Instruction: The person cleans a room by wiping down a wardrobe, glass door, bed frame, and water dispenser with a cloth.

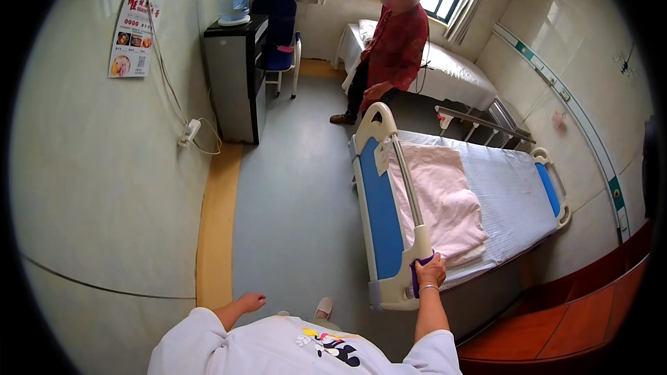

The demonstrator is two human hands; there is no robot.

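My right hand [431,271] is closed round a purple cloth [416,274] at the near corner of the bed's footboard [381,222], which is cream with a blue panel. Low on the left, my left hand [251,302] hangs over the floor beside my white shirt, its fingers curled; what it holds, if anything, is too small to tell. Behind the footboard, a folded pink blanket [441,198] lies on the striped sheet [514,180] of the bed.
A person in a red top [397,42] stands beyond the footboard, near a second bed [451,80]. Against the left wall are a water dispenser [236,83] and a blue chair [278,35]. Reddish-brown wooden furniture [556,319] fills the lower right.
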